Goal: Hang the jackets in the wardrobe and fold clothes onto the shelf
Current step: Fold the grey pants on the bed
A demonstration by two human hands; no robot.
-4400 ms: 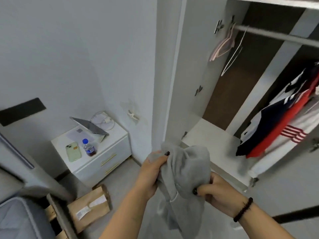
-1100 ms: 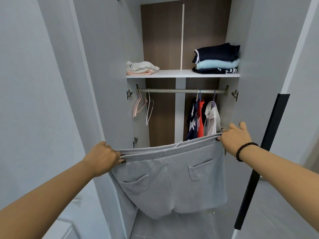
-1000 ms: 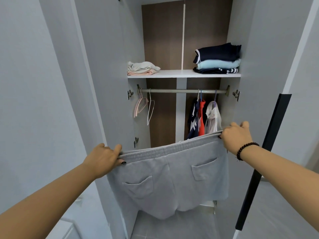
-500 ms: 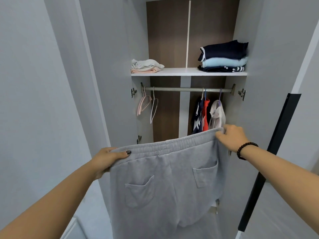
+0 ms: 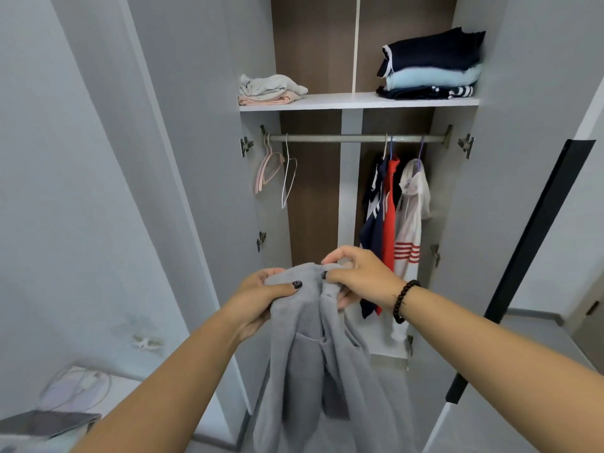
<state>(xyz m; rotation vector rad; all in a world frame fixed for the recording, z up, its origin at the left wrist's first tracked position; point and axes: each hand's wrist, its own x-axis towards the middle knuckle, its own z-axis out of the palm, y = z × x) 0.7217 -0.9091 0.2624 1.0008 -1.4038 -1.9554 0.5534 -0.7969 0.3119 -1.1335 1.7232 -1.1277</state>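
Two stacks [image 5: 429, 65] [image 5: 269, 89] sit on the shelf [image 5: 346, 101], right and left; below, on the rail [image 5: 343, 138], hangers [image 5: 276, 168] hang left, jackets [image 5: 397, 223] right.

a count of what we see at the wardrobe

we count two hands, the left hand [image 5: 261, 295] and the right hand [image 5: 356, 276], and between them one grey garment [image 5: 313, 371]. we count one shelf [image 5: 343, 101] bearing two piles: a pale pile [image 5: 268, 89] of two folded pieces, and a dark pile [image 5: 428, 65] of three. one rail [image 5: 340, 138] carries two bare hangers, one pink hanger [image 5: 268, 168] and one white hanger [image 5: 289, 178], and three hung jackets: one navy jacket [image 5: 372, 220], one red jacket [image 5: 389, 214], one white jacket [image 5: 411, 217]. we count one bead bracelet [image 5: 403, 300].
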